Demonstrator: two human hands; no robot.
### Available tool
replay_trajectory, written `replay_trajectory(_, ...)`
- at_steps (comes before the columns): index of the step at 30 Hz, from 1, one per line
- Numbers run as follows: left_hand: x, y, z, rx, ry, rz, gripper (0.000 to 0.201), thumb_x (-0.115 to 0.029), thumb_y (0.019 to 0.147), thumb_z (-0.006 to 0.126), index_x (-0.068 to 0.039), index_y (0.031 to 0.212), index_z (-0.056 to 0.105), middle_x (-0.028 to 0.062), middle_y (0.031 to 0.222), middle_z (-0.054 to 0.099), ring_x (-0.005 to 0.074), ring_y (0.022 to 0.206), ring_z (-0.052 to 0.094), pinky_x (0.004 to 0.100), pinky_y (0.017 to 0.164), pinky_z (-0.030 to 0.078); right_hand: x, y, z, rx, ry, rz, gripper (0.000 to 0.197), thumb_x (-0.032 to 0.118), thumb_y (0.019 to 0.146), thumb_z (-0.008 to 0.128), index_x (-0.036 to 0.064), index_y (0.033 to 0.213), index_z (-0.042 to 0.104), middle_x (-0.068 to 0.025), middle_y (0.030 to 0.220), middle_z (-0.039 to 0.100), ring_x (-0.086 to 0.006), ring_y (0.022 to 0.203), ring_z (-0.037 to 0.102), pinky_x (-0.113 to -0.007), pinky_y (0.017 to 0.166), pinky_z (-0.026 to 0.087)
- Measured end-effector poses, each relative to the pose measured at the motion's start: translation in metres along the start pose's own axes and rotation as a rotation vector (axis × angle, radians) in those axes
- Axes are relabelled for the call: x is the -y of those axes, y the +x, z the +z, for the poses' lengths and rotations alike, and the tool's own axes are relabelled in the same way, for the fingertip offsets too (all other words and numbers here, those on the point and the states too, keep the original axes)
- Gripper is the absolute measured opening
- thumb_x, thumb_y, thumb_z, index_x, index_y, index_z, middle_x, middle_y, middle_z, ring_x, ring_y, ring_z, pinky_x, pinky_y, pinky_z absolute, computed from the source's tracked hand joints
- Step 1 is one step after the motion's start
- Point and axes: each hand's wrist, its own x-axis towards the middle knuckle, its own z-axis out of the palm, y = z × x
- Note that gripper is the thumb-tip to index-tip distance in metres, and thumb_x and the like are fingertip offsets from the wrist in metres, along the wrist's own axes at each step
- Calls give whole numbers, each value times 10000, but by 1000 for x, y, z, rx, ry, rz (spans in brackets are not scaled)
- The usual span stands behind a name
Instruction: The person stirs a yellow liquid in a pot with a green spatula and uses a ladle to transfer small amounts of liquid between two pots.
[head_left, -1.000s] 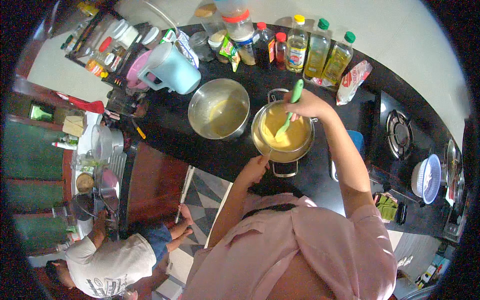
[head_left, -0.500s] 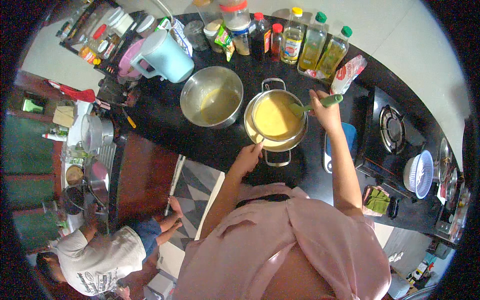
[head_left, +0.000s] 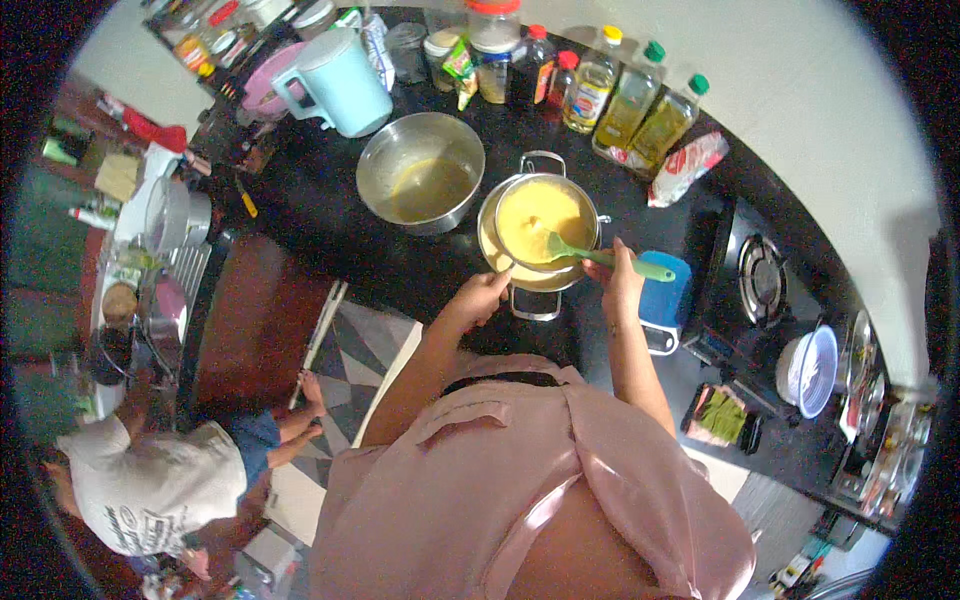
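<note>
My left hand is closed on the handle of a round strainer, which rests over a two-handled steel pot. Thick yellow liquid fills the strainer, and more of it shows in the pot around the strainer's near left side. A green spatula is gripped by my right hand at the pot's near right edge. The spatula's blade lies in the liquid near the strainer's middle. Just left of the pot stands a large steel bowl with yellow residue on its bottom.
A light-blue pitcher stands at the back left. Several bottles and jars line the wall. Right of my hand lies a blue board, with a gas burner and a basket beyond. Another person is at the lower left.
My right hand has moved nearer to me, and the spatula's blade has swept from the strainer's right side to its middle. My left hand keeps its hold. The whole view has shifted slightly.
</note>
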Motion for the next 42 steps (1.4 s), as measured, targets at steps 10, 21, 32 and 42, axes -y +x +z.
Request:
replay_trajectory(10, -19, -23, -5, 299, -22, 95, 278, -313, 909, 440, -40, 930, 484, 18, 603, 484, 122, 468, 467, 263, 416, 394, 48, -5, 14, 151, -445, -578, 201, 160, 830, 614, 27, 698, 542, -37, 705, 608, -89, 593, 518, -225, 568, 428)
replay_trajectory(21, -20, -25, 15, 267, -349, -28, 273, -369, 926, 401, -106, 902, 471, -79, 525, 312, 43, 357, 250, 225, 319, 172, 30, -37, 37, 334, -1049, -867, 234, 161, 770, 642, -8, 637, 551, -148, 630, 566, -271, 557, 568, -336, 518, 441)
replay_trajectory(32, -23, -27, 24, 222, -305, 4, 233, -308, 935, 379, -83, 901, 428, -70, 500, 276, 45, 353, 217, 231, 322, 163, 6, -5, 13, 187, -692, -494, 219, 159, 800, 506, -37, 730, 574, -86, 602, 584, -129, 472, 544, -251, 433, 439)
replay_trajectory(42, -28, -35, 29, 151, -265, 63, 287, -298, 930, 407, -49, 1015, 521, -44, 577, 372, 49, 441, 319, 208, 402, 269, 72, 9, 27, 90, -291, -392, 240, 230, 847, 535, 27, 719, 533, -90, 647, 592, -132, 482, 547, -246, 446, 432)
